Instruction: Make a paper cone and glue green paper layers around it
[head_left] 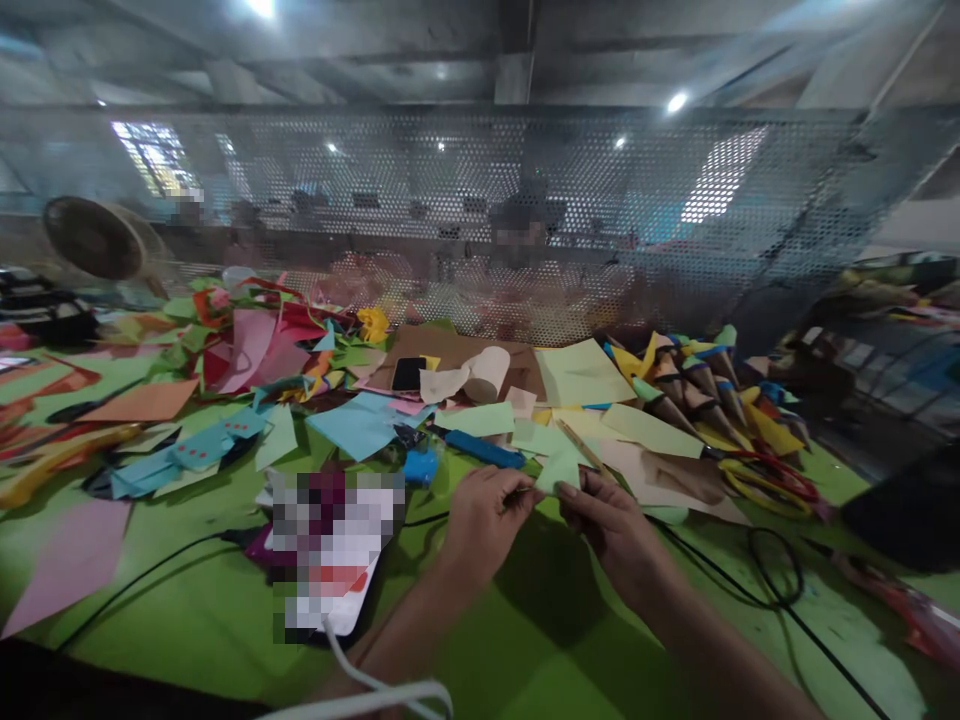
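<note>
Between my two hands is a small piece of light green paper [559, 470], raised a little above the green table [540, 620]. My left hand [487, 510] pinches its left edge with thumb and forefinger. On the other side, my right hand [607, 515] grips the lower right edge, the thumb pressed on top. The paper looks folded or bent, though its exact shape is hard to make out. Just beyond my hands lie a blue-handled tool [484, 448] and a thin wooden stick [581, 445], among sheets of pale green and tan paper.
A phone [349, 560] with a white cable sits left of my hands. Yellow-and-red-handled scissors [772, 480] and a pile of paper cones [697, 385] are at right. Coloured scraps [255, 350] heap at left. A roll [487, 372] stands behind, before a perforated metal screen [450, 220]. Black cable [780, 605] crosses the right.
</note>
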